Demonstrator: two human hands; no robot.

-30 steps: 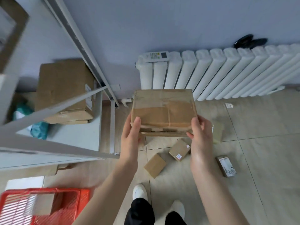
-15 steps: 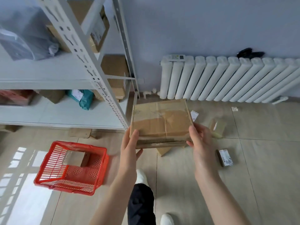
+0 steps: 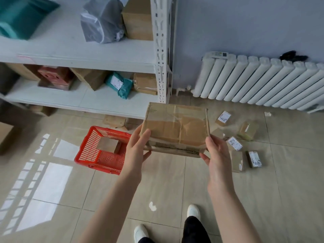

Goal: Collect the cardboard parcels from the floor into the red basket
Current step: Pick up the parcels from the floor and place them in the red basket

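Observation:
I hold a flat, taped cardboard parcel (image 3: 176, 128) in the air in front of me. My left hand (image 3: 138, 151) grips its near left corner, thumb on top. At the near right corner my right hand (image 3: 216, 155) grips it the same way. The red basket (image 3: 87, 155) stands on the floor to the left of the parcel, with one brown parcel (image 3: 108, 145) inside. Several small cardboard parcels (image 3: 234, 143) lie on the tiles to the right of my right hand, some with white labels.
A white metal shelf unit (image 3: 161, 50) with boxes and bags fills the upper left. A white radiator (image 3: 263, 81) runs along the blue wall at the right. My feet in white shoes (image 3: 192, 211) stand on beige tiles below my arms.
The view has pulled back and swung left, so the basket now sits nearer the parcel. Both hands keep the same hold on the large parcel. More floor parcels show at the right.

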